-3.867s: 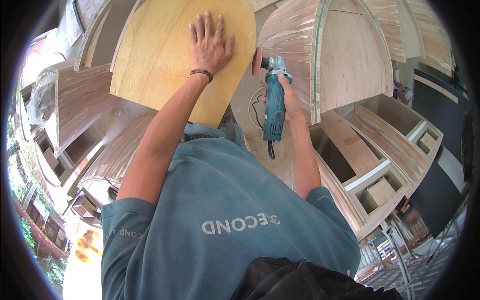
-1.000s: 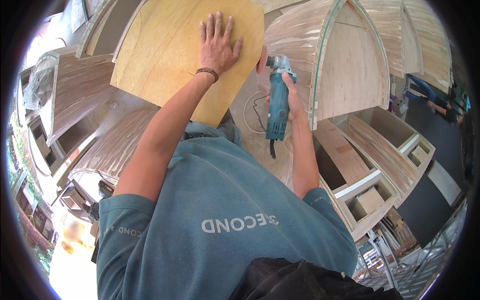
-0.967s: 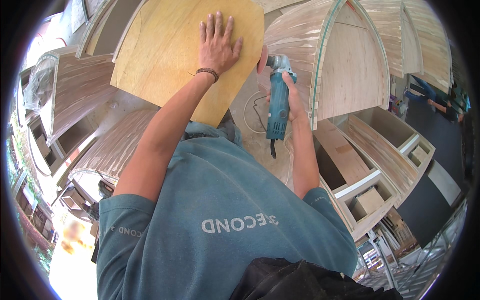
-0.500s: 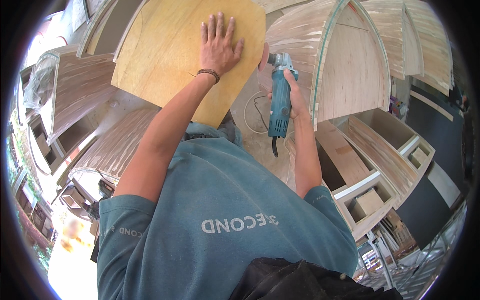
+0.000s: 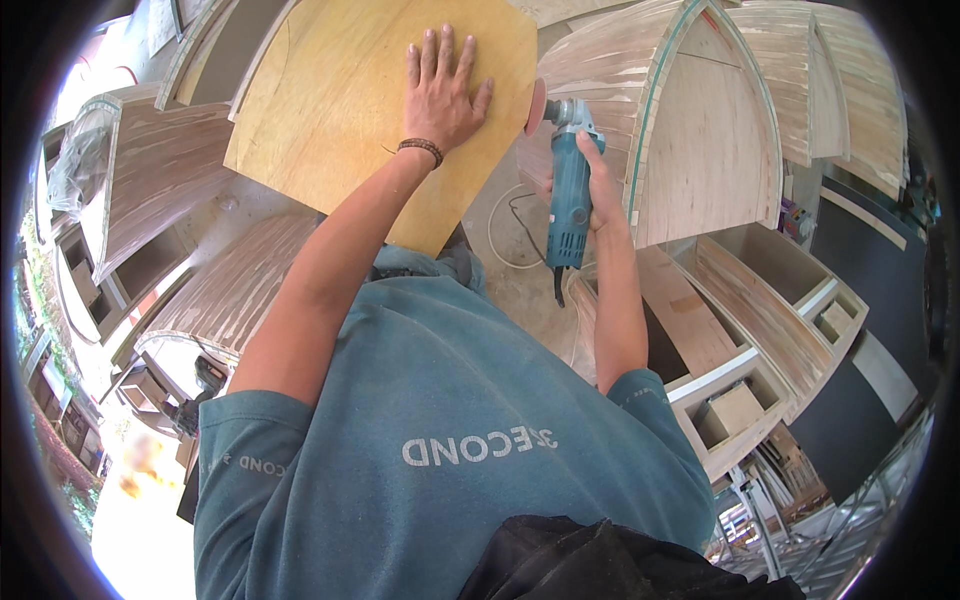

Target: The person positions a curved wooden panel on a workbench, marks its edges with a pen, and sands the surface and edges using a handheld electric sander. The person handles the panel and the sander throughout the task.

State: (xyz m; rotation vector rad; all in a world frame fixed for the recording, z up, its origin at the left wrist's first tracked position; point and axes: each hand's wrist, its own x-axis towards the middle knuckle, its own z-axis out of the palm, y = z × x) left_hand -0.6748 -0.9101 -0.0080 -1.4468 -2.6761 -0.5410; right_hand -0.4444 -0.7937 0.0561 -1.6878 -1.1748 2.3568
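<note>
A yellowish plywood panel (image 5: 330, 110) with angled corners lies in front of me. Flat on its face rests my left hand (image 5: 444, 100), fingers spread, a braided bracelet (image 5: 424, 150) round the wrist. My right hand (image 5: 603, 190) is wrapped round the body of a teal angle grinder (image 5: 569, 205), its thumb up near the metal head. On the grinder sits a reddish sanding disc (image 5: 536, 107), edge-on at the panel's right edge; whether it touches the wood I cannot tell. The black cord (image 5: 559, 285) hangs from the grinder's lower end.
Boat-shaped wooden cabinets stand around: one with a green-edged pointed front (image 5: 705, 140) right of the grinder, another (image 5: 165, 175) at left with clear plastic (image 5: 82, 160) on it. Open wooden compartments (image 5: 735, 405) are at lower right. A pale cable loop (image 5: 495, 245) lies on the concrete floor.
The grinder and my right hand have shifted slightly right and a little up, along the panel's right edge. My left hand stays on the panel, which sits slightly further right in view.
</note>
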